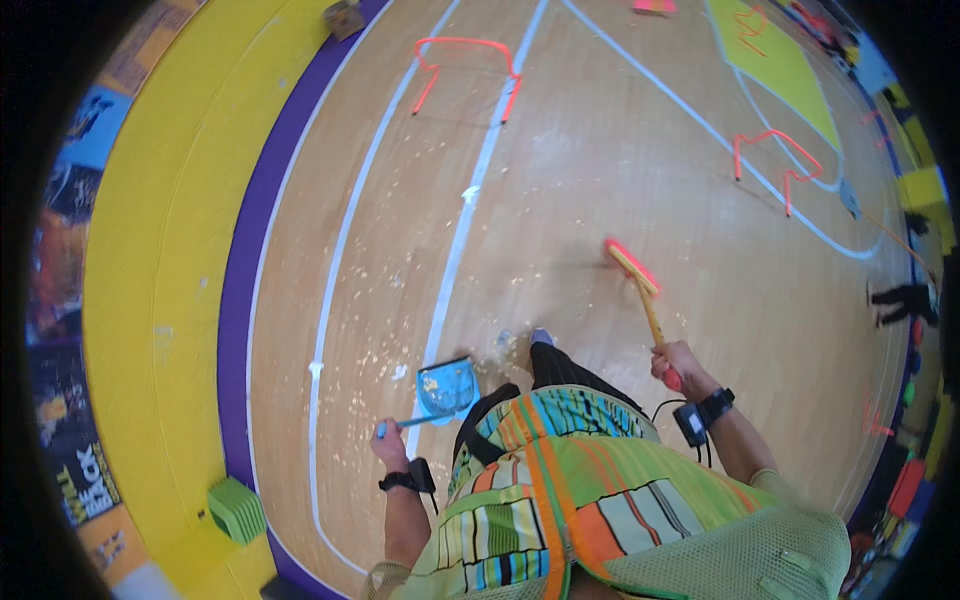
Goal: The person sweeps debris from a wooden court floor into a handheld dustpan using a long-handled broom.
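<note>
1. Fingers of the right hand [682,364] wrap one broom [634,268]; those of the left hand [389,444] clasp one dustpan [447,384].
2. The broom's head lies beyond the right hand; the dustpan's squarish blue scoop, ahead-right of the left.
3. Two angular, thin-tubed orange hurdles [465,41] stand ahead.
4. Many pale, flaky scraps [398,372] speckle the smooth floor [560,180].

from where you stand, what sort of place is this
Probably an indoor sports hall or gym: the wooden floor carries painted court lines, and low orange-red hurdles stand on it.
</note>
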`<state>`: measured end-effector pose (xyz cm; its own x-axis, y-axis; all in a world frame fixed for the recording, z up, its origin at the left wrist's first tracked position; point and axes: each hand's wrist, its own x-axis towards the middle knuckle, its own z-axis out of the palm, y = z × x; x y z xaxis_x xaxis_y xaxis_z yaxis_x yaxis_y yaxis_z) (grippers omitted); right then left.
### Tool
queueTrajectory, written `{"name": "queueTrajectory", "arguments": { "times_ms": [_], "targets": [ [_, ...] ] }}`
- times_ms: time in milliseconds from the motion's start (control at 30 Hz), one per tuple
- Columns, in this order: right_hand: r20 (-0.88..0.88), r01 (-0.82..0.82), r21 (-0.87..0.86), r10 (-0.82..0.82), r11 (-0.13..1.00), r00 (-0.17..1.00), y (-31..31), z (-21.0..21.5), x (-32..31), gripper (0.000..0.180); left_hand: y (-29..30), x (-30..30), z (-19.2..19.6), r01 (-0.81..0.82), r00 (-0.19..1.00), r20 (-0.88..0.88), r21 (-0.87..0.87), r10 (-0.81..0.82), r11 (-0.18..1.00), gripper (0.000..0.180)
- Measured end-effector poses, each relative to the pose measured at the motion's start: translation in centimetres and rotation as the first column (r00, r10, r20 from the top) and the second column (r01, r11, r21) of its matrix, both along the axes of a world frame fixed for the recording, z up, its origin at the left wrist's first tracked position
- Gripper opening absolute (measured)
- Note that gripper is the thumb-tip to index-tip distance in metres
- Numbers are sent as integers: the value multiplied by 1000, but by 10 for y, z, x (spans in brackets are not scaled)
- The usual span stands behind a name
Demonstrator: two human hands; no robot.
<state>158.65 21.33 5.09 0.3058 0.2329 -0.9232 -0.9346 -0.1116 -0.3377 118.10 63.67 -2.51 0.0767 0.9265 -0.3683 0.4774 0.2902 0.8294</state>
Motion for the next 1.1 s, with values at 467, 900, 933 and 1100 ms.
{"name": "queueTrajectory", "arguments": {
  "times_ms": [467, 900, 933, 1100],
  "targets": [
    [-354, -74, 521, 294, 851, 888, 188, 85, 81, 17, 34, 6, 72, -355, 935, 67, 153, 348, 922, 14],
    [333, -808, -12, 765, 588, 552, 482, 68, 117, 24, 198, 9, 43, -409, 906, 152, 65, 396, 910, 13],
    [364, -818, -28, 768, 575, 527, 514, 61, 117, 24, 209, 14, 41, -399, 907, 169, 46, 387, 916, 13],
    [587, -832, -555, 704, -7, -398, 616, -23, 94, 16, 255, 39, 38, -327, 927, 185, -18, 325, 945, 13]
  ]
}}
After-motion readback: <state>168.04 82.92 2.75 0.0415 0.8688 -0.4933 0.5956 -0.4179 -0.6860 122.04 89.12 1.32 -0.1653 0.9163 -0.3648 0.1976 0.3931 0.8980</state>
